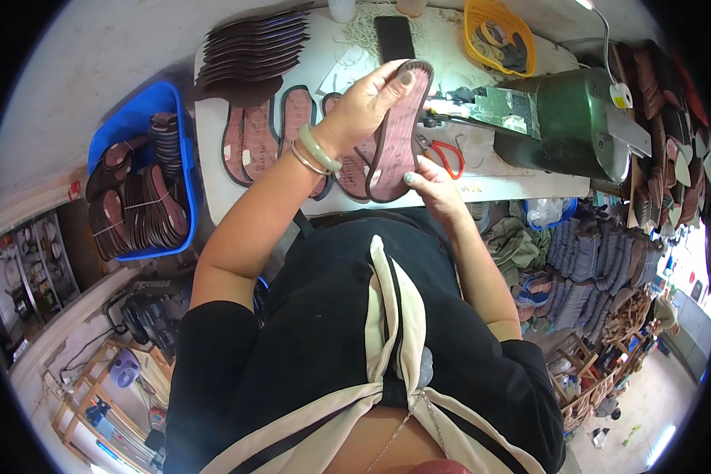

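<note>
Between my two hands is a shoe insole (400,141), pinkish with a dark edge, held nearly upright in front of the machine. My left hand (369,103) grips its far end, thumb on the pink face. At its near end my right hand (437,188) pinches the edge. More pink insoles (299,118) lie side by side on the white table to the left, partly covered by my left forearm. The green machine (561,118) stands just right of the held insole, its narrow arm reaching toward it. Red-handled pliers (448,154) lie beside my right hand.
A fanned stack of dark soles (253,51) sits at the far left of the table (482,188). Behind are a black phone (394,39) and a yellow basket (534,59). A blue crate (188,189) holds bundled insoles at left; piled materials (600,253) stand at right.
</note>
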`<state>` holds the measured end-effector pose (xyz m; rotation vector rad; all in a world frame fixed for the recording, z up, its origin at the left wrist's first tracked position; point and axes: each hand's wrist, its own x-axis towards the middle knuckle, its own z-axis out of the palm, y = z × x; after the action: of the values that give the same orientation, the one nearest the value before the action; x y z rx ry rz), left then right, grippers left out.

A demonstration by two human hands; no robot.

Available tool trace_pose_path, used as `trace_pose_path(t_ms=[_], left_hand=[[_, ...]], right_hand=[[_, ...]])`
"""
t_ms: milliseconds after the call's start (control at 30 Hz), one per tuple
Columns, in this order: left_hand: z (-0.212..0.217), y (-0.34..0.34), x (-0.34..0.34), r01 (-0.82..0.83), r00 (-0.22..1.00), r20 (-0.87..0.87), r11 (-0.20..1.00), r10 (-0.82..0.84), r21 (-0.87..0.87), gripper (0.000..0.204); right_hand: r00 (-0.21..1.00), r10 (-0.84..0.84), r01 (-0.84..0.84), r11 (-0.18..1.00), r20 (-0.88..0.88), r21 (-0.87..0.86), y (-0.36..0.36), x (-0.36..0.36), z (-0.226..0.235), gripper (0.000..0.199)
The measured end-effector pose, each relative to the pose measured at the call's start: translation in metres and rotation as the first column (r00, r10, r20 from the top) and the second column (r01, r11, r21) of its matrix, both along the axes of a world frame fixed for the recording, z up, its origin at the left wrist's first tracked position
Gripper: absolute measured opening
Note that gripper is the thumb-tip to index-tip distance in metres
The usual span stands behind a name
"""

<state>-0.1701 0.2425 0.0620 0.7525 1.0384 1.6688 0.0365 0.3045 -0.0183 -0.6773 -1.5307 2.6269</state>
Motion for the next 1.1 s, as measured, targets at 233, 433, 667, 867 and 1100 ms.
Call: trace_pose_path(t_ms=[233,433,667,867,1100], left_hand=[[-0.009,-0.03,0.002,-0.11,0.994,0.014,0.993,0.111,-0.041,0.033],[-0.055,-0.067,-0.021,-0.322,0.915,-0.312,0.928,0.255,-0.186,0.034],[-0.128,-0.12,-0.022,-0.855,0.287,-0.918,0.359,-0.273,-0.374,0.066],[-0.123,-0.115,-0.036,-0.774,0.437,-0.826,0.319,-0.357,-0.547,0.088],[-0.064,-0.139,-0.012,-0.703,0.358,-0.927,0.623,-0.108,-0.344,0.091]], right_hand=[[0.99,0.142,-0.142,0.99,0.014,-0.003,-0.028,-0.007,-0.013,0.033],[0.977,0.177,-0.175,0.984,0.114,-0.027,-0.038,-0.007,-0.024,0.024],[0.973,-0.113,-0.113,0.527,0.201,0.842,-0.036,-0.041,-0.031,0.05],[0.992,0.01,-0.111,0.532,0.125,0.84,-0.052,-0.072,-0.018,0.046],[0.982,-0.129,-0.007,0.696,0.135,0.718,-0.059,-0.13,0.021,0.067]])
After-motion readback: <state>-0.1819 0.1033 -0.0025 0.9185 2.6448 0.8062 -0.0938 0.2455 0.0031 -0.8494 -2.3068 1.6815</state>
